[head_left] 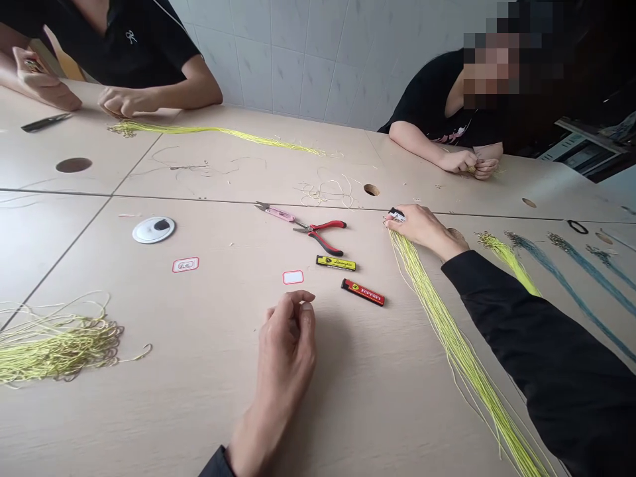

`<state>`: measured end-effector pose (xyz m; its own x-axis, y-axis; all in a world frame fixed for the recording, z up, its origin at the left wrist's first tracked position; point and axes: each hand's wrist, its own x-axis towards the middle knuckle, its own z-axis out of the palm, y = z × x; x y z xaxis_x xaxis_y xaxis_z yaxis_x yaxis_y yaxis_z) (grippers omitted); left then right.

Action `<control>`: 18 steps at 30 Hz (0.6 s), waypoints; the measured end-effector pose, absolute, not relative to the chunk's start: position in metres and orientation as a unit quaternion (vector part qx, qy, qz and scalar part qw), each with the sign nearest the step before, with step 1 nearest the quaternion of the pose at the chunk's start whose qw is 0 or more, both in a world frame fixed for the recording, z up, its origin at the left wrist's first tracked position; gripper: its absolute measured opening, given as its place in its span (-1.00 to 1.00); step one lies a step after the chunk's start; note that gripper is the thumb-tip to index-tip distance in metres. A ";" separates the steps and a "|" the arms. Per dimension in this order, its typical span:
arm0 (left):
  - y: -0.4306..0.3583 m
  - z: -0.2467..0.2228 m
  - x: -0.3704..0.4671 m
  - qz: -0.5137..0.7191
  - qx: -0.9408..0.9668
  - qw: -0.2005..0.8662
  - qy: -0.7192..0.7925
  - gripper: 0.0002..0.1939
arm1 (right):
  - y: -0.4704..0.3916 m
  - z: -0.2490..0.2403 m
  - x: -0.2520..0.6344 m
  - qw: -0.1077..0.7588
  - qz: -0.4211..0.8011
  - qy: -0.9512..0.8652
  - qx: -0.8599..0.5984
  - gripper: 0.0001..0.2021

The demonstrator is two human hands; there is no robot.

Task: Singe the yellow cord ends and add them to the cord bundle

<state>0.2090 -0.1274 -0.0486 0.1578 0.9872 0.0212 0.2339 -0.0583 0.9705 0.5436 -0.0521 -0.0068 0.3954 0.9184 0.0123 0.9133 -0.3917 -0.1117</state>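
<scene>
My left hand (287,339) rests on the table near the front, fingertips pinched together, with nothing visible between them. It is nearest to a small white sticker (293,277). My right hand (422,226), in a black sleeve, reaches out to the far end of a long bundle of yellow cords (457,344) and lies on the cord ends. Its fingertips grip a small black and white object (396,214), possibly a lighter. A red lighter (362,292) and a yellow lighter (336,263) lie between my hands.
Red-handled pliers (322,233) and pink snips (275,211) lie mid-table. A tangled yellow cord pile (54,344) sits front left, blue and yellow bundles (566,285) at right. Two other people work at the far edge, another yellow bundle (218,131) before one. A white cable cap (154,229) sits left.
</scene>
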 end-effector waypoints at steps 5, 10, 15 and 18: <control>-0.130 -0.049 0.208 0.393 0.611 0.483 0.488 -0.80 | -0.076 0.010 0.513 0.099 0.040 -0.550 -0.828 -0.80; -0.128 -0.045 0.209 0.439 0.562 0.531 0.458 -0.74 | -0.148 0.009 0.467 0.166 0.110 -0.509 -0.838 -0.67; -0.145 -0.030 0.196 0.467 0.554 0.495 0.479 -0.66 | -0.239 -0.006 0.391 0.253 0.286 -0.533 -0.755 -0.65; -0.163 -0.022 0.164 0.460 0.627 0.404 0.481 -0.79 | -0.275 -0.019 0.351 0.311 0.304 -0.539 -0.721 -0.68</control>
<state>0.1636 -0.1634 -0.0218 0.1132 0.9756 0.1880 0.2311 -0.2098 0.9500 0.3512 -0.2749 -0.0190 0.2335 0.9669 -0.1025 0.5890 -0.2245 -0.7763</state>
